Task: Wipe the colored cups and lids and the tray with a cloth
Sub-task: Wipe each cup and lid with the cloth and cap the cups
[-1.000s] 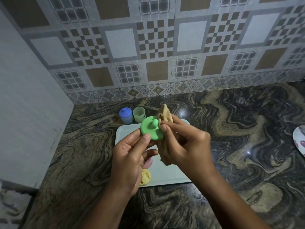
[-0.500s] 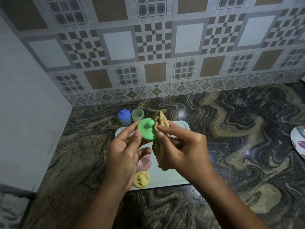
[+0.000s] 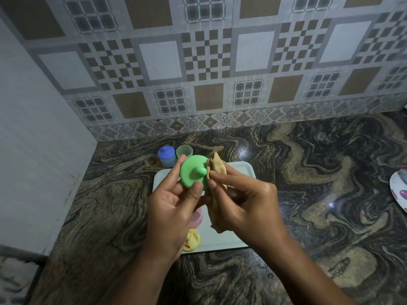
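- Head view: a green lid is being held up above a white tray by the left hand, with its knob facing the camera. The rim is being gripped between the thumb at the lower edge and the curled fingers at the upper left edge.
- A tan cloth is being pinched between the thumb and forefinger of the right hand and is being pressed against the lid's right edge. The rest of the cloth is hanging below the palm, over the tray.
- The tray is lying on a dark, swirl-patterned stone countertop and is being largely covered by both hands.
- A pink cup and a yellow lid are being partly hidden by the left hand. Both are sitting at the tray's near left corner, the yellow lid nearest the edge.
- A blue cup with its lid on and an uncovered green cup are standing upright side by side on the countertop, just beyond the tray's far left corner. It cannot be told whether they are touching.
- A patterned plate is being cut off by the right edge of the frame, well apart from the tray.
- The countertop is being backed by a tiled wall of checks and squares.
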A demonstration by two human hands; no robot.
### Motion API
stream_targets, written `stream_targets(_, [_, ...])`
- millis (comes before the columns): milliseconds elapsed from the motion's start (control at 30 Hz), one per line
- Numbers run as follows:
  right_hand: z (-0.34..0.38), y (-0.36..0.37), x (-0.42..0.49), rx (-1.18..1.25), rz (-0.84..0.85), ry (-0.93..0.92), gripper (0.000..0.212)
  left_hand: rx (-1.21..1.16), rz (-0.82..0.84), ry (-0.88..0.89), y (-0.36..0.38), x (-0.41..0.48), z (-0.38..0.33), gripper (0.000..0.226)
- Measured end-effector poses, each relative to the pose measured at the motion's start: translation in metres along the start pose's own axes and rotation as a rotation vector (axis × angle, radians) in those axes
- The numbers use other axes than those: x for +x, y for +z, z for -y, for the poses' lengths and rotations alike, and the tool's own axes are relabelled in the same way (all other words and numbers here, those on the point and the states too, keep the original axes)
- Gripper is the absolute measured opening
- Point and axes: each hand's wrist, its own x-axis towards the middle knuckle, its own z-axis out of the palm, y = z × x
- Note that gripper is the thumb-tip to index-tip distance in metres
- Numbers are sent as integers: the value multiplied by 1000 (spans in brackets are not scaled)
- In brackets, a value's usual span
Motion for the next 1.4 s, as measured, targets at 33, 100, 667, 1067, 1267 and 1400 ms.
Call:
stream_targets(33, [0,0,0,4,-10,-11,13,9,-3,0,-1,0,-1,57])
stream_targets(100, [-1,-2,2,7,-45,-14,14,30,-13,-30,-3,2,-3,49])
stream_targets(667, [8,-2,0,-43,-64,-54,16,42,-7,-53,-11,4,4,45])
stream_targets(1067, [7,1,0,-16,-78,17,12,28,-24,-43,-13,4,7,44])
stream_targets(1267, [8,0,-1,33,-51,42,16,97,1,-1,-2,-2,11,55])
stream_targets(1400, [12,-1,0,-7,-64,73,18,-32,-60,-71,-10,2,5,39])
